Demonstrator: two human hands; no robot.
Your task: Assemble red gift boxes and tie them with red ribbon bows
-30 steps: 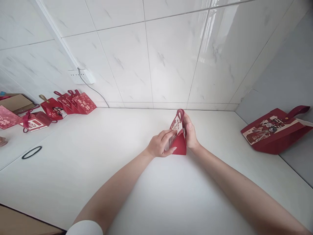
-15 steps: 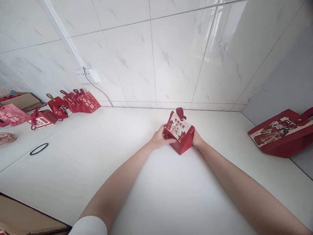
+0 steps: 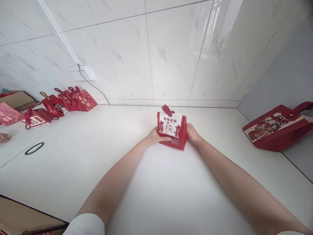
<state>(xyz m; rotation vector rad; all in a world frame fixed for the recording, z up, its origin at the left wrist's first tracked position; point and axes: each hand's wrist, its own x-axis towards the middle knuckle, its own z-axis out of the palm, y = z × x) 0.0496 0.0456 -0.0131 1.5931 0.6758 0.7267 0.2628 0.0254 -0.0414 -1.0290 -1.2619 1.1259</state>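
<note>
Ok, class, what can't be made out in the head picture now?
All in the head view:
Left hand: fingers besides the thumb, behind the held gift box.
Right hand: most fingertips, behind that box too.
That box's smallest lettering: blurred, too small.
Rightmost gift box: end, cut off by right edge.

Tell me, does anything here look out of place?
Perhaps the black ring: it lies alone on the white table, apart from the red boxes behind it. The printed red box between the left hand and right hand shows no visible damage, and I see no spill.
</note>
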